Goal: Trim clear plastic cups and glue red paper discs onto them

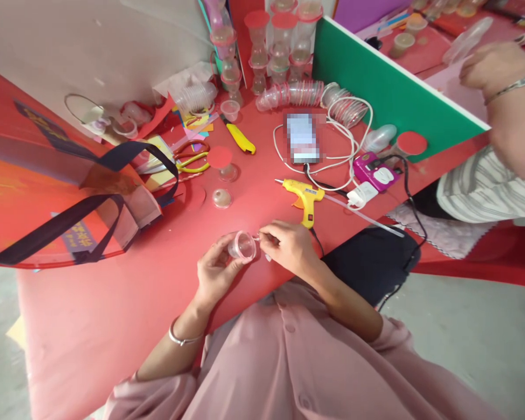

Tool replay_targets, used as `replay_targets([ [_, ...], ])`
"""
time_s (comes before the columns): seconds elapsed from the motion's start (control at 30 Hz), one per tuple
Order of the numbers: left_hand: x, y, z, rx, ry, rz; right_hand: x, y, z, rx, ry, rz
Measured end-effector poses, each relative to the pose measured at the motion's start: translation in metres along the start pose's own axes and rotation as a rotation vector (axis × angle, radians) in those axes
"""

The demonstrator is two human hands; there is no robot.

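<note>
My left hand (216, 265) is wrapped around a small see-through plastic cup (242, 246) with a pink rim, its mouth tilted towards me. Just right of the rim, my right hand (286, 245) is closed in a pinch on a thin pinkish strip (257, 237), which seems to run to the cup's edge. A little pale end shows below those fingers. Beyond the hands stand a small domed piece (222, 198) and a cup piece with a red disc on top (220, 158). The yellow hot glue gun (305, 197) lies beyond my right hand.
Behind are a phone (303, 138), white cable, purple power socket (376, 171), yellow cutter (240, 137), scissors (192, 163) and stacked cups (291, 94). A red bag (56, 192) stands left. Past the green divider (376, 81), another person's hand (494, 67) shows.
</note>
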State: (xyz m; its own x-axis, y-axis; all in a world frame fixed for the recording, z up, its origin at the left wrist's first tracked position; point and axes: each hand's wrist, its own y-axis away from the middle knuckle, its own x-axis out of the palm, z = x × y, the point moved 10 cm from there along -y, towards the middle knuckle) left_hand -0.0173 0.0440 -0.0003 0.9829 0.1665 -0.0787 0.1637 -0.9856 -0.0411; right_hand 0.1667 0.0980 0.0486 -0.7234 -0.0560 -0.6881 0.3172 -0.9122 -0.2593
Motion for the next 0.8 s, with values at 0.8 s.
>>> replay_targets([
  [0.8, 0.022, -0.009, 0.013, -0.272, 0.575, 0.178, 0.007, -0.001, 0.012, -0.042, -0.353, 0.126],
])
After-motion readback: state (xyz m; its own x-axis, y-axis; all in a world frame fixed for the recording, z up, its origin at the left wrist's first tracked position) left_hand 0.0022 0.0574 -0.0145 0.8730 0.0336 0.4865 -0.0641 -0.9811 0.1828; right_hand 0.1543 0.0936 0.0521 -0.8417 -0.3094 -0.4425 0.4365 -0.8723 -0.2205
